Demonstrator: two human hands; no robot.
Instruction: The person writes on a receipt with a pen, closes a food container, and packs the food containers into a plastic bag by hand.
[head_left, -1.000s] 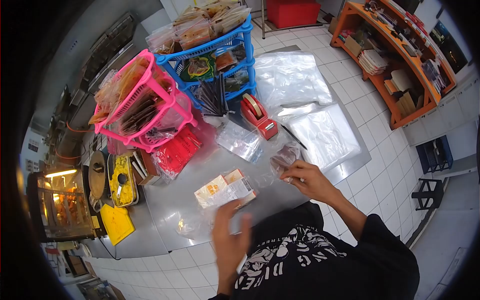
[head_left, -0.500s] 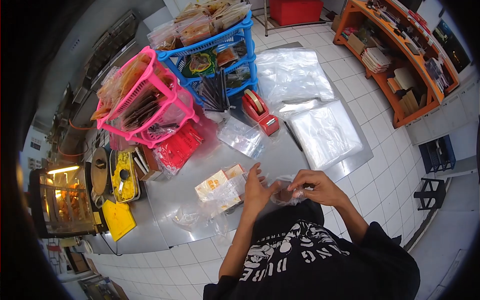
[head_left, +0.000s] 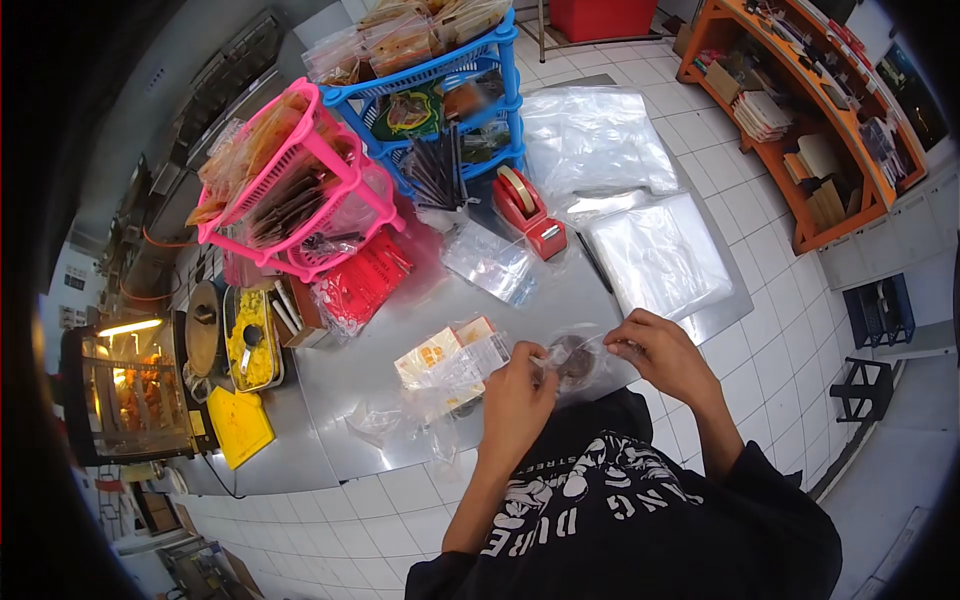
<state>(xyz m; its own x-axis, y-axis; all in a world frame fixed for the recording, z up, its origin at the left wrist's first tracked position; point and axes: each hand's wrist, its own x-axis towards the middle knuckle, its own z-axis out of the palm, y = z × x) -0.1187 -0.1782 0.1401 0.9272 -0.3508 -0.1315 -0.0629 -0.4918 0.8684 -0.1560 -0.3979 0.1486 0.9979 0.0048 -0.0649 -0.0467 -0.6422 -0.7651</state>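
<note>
A clear plastic bag with something dark and round inside is at the table's front edge, between my hands. My left hand pinches the bag's left side, fingers closed. On the other side my right hand has thumb and fingertips pressed together on the bag's upper right edge. Just left of my left hand lies a white and orange box with clear plastic over part of it. A loose clear bag rests further left, near the front edge.
Behind are a red tape dispenser, stacked clear bags, a blue rack and a pink rack of packets. At the left stand a tray of yellow food, a yellow board and a lit display case.
My left hand has come from the box area to the bag and closed on it. The bag is now spread between both hands, its dark contents more visible. The view has shifted slightly.
</note>
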